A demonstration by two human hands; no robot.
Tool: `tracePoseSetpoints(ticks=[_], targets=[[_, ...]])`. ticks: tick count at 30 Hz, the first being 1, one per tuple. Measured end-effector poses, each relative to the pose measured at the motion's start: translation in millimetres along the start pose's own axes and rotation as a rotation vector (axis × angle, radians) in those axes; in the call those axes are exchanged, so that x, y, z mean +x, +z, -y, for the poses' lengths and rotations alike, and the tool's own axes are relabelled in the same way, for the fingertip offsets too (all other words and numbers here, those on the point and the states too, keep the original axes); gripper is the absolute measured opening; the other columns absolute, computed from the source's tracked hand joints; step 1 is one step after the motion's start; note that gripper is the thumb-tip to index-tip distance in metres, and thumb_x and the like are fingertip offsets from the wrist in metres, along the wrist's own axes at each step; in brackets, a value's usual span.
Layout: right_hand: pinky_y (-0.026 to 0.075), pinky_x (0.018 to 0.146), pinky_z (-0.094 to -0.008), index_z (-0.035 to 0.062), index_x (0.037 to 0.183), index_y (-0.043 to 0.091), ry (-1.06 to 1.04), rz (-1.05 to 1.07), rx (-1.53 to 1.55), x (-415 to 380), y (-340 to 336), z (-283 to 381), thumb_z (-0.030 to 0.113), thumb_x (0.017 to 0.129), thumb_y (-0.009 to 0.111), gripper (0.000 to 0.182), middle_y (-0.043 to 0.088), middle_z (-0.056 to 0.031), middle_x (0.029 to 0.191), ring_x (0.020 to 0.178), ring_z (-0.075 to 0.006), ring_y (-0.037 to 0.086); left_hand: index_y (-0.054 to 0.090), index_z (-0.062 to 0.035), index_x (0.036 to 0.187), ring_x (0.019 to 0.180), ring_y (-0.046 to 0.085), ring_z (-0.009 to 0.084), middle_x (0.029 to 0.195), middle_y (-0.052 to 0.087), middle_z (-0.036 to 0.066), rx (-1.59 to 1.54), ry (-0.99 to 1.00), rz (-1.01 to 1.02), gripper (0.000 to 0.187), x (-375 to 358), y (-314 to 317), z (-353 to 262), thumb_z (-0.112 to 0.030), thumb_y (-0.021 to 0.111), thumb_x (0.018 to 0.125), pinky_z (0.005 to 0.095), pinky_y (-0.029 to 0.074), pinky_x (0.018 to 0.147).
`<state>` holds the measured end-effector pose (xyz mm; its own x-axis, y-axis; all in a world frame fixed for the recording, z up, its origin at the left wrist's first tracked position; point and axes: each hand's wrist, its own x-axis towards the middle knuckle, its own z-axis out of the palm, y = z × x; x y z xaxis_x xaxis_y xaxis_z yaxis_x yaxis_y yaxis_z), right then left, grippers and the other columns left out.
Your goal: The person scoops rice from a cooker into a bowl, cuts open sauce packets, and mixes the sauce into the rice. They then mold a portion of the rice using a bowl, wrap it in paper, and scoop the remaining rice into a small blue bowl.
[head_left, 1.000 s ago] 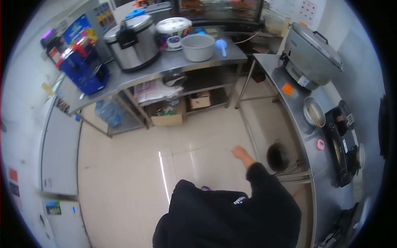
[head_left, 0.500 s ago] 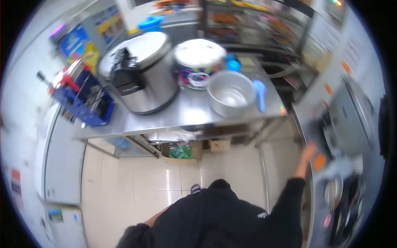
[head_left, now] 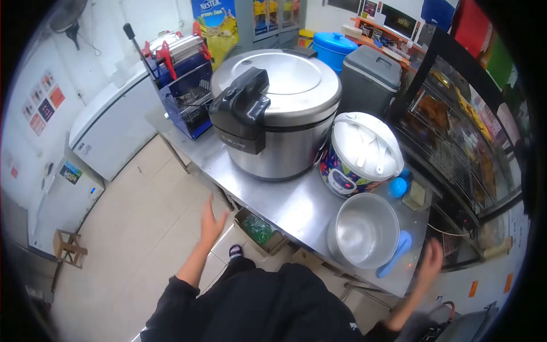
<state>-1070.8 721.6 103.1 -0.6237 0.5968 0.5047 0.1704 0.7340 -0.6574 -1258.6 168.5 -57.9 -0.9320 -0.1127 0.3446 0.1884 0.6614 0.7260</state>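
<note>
My left hand (head_left: 212, 221) is held out above the floor, off the front edge of the steel table (head_left: 273, 199), its fingers spread and empty. My right hand (head_left: 431, 262) is raised beside the table's right end, slightly blurred, with nothing visible in it and fingers extended. Nearest to it are a light-blue handled utensil (head_left: 395, 255) and a deep aluminium pot (head_left: 348, 246), whose visible inside is bare. Behind the pot stands a patterned rice cooker (head_left: 337, 162) with white spoons (head_left: 380, 157) on its lid. A big steel rice cooker (head_left: 273, 151) fills the table's middle.
A blue hand-cranked machine (head_left: 194, 108) stands at the table's left end. A glass food display case (head_left: 450, 137) is at the right. Below the table sits a cardboard box (head_left: 276, 245) with green items. A white chest freezer (head_left: 117, 128) and a small wooden stool (head_left: 68, 248) are left.
My view has swung left and nearer the table. My left hand has come into sight with fingers spread. My right hand was over the right-hand counter and is now by the table's right end.
</note>
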Motion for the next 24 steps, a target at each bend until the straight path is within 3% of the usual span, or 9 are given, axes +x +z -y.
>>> tracePoseSetpoints(ticks=[3, 5, 8, 12, 16, 20, 22, 23, 24], targets=[[0.044, 0.084, -0.0316, -0.0003, 0.104, 0.059, -0.435, 0.420, 0.331, 62, 101, 184, 0.013, 0.080, 0.063, 0.027, 0.061, -0.0112, 0.101, 0.093, -0.0215, 0.058, 0.037, 0.0022, 0.130, 0.123, 0.038, 0.0369, 0.132, 0.041, 0.021, 0.010, 0.406, -0.306, 0.067, 93, -36, -91, -0.018, 0.068, 0.075, 0.0413, 0.029, 0.102], [0.044, 0.082, -0.0333, 0.0030, 0.120, 0.052, -0.736, 0.634, 0.595, 79, 179, 272, 0.020, 0.081, 0.064, 0.045, 0.061, -0.0144, 0.103, 0.093, -0.0235, 0.059, 0.039, -0.0003, 0.130, 0.125, 0.036, 0.0376, 0.133, 0.040, 0.020, -0.028, 0.615, -0.383, 0.067, 136, -40, -119, -0.020, 0.069, 0.073, 0.0444, 0.027, 0.103], [0.045, 0.079, -0.0332, 0.0030, 0.133, 0.034, -0.579, 0.795, 0.804, 84, 274, 368, 0.031, 0.085, 0.060, 0.061, 0.060, -0.0177, 0.104, 0.090, -0.0262, 0.059, 0.036, -0.0031, 0.132, 0.126, 0.034, 0.0400, 0.136, 0.039, 0.020, 0.035, 0.848, -0.350, 0.071, 172, -37, -124, -0.019, 0.068, 0.070, 0.0481, 0.024, 0.105], [0.044, 0.077, -0.0241, 0.0008, 0.132, 0.035, -0.141, 1.201, 1.119, 83, 310, 408, 0.028, 0.086, 0.062, 0.060, 0.060, -0.0090, 0.093, 0.088, -0.0111, 0.056, 0.050, -0.0146, 0.126, 0.131, 0.028, 0.0392, 0.141, 0.036, 0.016, 0.291, 1.032, -0.259, 0.051, 203, -35, -85, -0.033, 0.060, 0.080, 0.0564, 0.012, 0.107], [0.045, 0.078, -0.0227, 0.0031, 0.127, 0.041, -0.015, 1.156, 1.281, 86, 296, 424, 0.023, 0.084, 0.065, 0.054, 0.060, -0.0074, 0.095, 0.090, -0.0100, 0.056, 0.060, -0.0255, 0.118, 0.131, 0.032, 0.0305, 0.137, 0.043, 0.003, 0.260, 1.269, -0.379, 0.035, 248, -42, -84, -0.038, 0.054, 0.086, 0.0541, 0.007, 0.109], [0.045, 0.088, -0.0279, 0.0082, 0.124, 0.049, -0.297, 0.918, 0.886, 161, 269, 472, 0.025, 0.083, 0.064, 0.047, 0.059, -0.0046, 0.109, 0.098, -0.0148, 0.056, 0.064, -0.0224, 0.111, 0.121, 0.046, 0.0302, 0.124, 0.056, 0.006, 0.184, 1.261, -0.381, 0.033, 321, -97, -186, -0.041, 0.049, 0.088, 0.0501, 0.006, 0.110], [0.044, 0.093, -0.0317, 0.0008, 0.113, 0.057, -0.795, 0.727, 0.779, 234, 272, 456, 0.017, 0.090, 0.052, 0.029, 0.060, -0.0090, 0.107, 0.095, -0.0172, 0.059, 0.066, -0.0200, 0.109, 0.116, 0.051, 0.0257, 0.121, 0.058, 0.007, 0.144, 1.313, -0.449, 0.033, 354, -115, -242, -0.039, 0.053, 0.085, 0.0424, 0.005, 0.111], [0.041, 0.095, -0.0328, 0.0010, 0.118, 0.052, -0.795, 0.630, 0.724, 248, 261, 454, 0.024, 0.090, 0.049, 0.036, 0.058, -0.0114, 0.111, 0.101, -0.0187, 0.056, 0.066, -0.0187, 0.108, 0.113, 0.053, 0.0251, 0.119, 0.059, 0.006, 0.169, 1.346, -0.477, 0.031, 372, -120, -263, -0.036, 0.055, 0.084, 0.0406, 0.005, 0.111], [0.039, 0.097, -0.0339, 0.0012, 0.123, 0.047, -0.708, 0.540, 0.672, 241, 246, 449, 0.031, 0.091, 0.047, 0.044, 0.056, -0.0139, 0.115, 0.107, -0.0202, 0.053, 0.066, -0.0108, 0.106, 0.110, 0.055, 0.0258, 0.113, 0.062, 0.009, 0.129, 1.405, -0.521, 0.038, 398, -120, -277, -0.040, 0.052, 0.086, 0.0403, 0.016, 0.109]])
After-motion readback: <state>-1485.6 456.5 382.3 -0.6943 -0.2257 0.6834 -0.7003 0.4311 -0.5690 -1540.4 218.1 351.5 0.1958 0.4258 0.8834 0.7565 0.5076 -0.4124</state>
